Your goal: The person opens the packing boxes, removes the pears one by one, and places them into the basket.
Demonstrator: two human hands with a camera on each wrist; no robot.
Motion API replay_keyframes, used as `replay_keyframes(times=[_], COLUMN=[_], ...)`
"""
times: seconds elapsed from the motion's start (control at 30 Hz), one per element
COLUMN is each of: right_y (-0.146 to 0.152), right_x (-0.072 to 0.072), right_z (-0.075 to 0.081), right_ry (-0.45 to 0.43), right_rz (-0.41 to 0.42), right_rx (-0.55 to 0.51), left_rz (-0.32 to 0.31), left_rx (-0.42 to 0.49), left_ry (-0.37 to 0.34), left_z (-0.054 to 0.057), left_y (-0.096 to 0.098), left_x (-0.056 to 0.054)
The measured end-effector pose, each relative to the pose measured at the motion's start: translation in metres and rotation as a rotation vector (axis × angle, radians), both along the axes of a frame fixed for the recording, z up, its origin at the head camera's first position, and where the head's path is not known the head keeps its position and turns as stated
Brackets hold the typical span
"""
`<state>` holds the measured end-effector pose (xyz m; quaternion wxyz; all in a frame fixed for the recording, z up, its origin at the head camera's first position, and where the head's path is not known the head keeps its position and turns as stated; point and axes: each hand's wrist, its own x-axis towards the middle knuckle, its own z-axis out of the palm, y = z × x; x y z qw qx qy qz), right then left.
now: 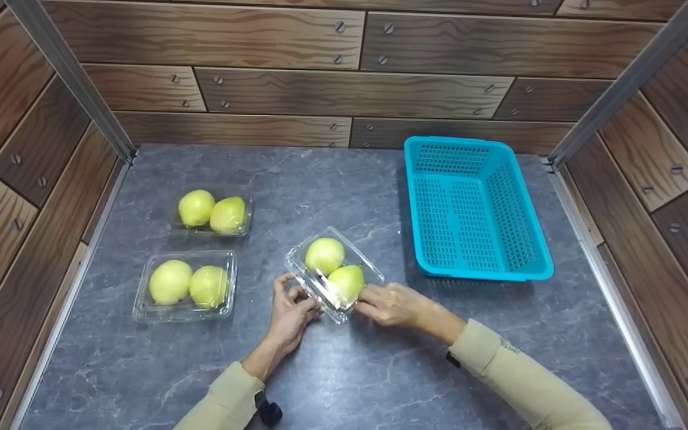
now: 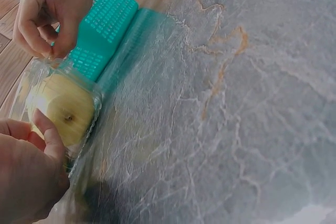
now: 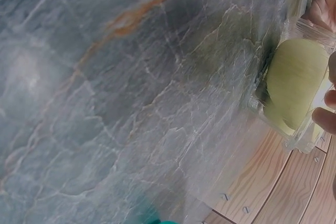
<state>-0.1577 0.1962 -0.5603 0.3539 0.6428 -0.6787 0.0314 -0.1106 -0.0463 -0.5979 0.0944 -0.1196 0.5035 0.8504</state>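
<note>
A clear plastic clamshell box [image 1: 302,270] sits turned at an angle on the middle of the table, with two round yellow-green fruits [image 1: 325,255] inside. My left hand [image 1: 290,313] holds its near left side, the thumb lying along the wall in the left wrist view. At the near right corner, my right hand [image 1: 393,304] pinches the box's edge between thumb and curled fingers. The right wrist view catches the box at its right border, with a fruit [image 3: 296,77] showing through the plastic and a few fingertips [image 3: 325,120] against it.
Two similar clear boxes with two fruits each stand on the left, one farther back [image 1: 247,224] and one nearer [image 1: 141,298]. A turquoise perforated basket [image 1: 469,218] stands at the back right. Wood-patterned panels [image 1: 284,39] wall the grey marbled table [image 1: 344,191] at back and sides.
</note>
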Motion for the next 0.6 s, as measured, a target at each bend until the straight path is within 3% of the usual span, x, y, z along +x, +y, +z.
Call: replay_keyframes(times=[0.6], right_y=[-0.0027], right_x=[0.0013], right_z=[-0.0014], right_ry=[0.030], right_rz=[-0.018], right_rx=[-0.006], left_rz=[-0.005], left_rx=[-0.026], left_ry=[0.012], left_z=[-0.0024], left_y=[-0.0028], left_x=[0.0019])
